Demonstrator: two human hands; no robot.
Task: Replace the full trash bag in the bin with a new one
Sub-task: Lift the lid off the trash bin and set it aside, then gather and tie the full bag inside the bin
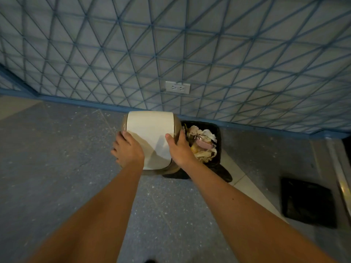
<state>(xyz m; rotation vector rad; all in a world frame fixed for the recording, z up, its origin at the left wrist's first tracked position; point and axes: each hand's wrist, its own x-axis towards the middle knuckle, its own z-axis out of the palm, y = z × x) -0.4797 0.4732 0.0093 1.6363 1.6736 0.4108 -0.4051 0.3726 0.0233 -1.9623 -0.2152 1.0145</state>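
Observation:
The bin's lid (pixel 150 133), beige with a white swing flap, is held to the left of the bin, partly overlapping it. My left hand (pixel 127 150) grips its left near edge and my right hand (pixel 179 149) grips its right side. The bin (pixel 218 141) stands against the wall, lined with a black trash bag (pixel 222 173) whose edge hangs over the rim. It is full of crumpled paper, wrappers and food scraps (pixel 204 143). A folded black bag (pixel 308 202) lies flat on the floor to the right.
A patterned blue-lined wall (pixel 171 54) with a white power outlet (pixel 177 87) rises right behind the bin. Grey speckled floor (pixel 57 158) stretches to the left and near me. A metal strip (pixel 343 186) runs along the right edge.

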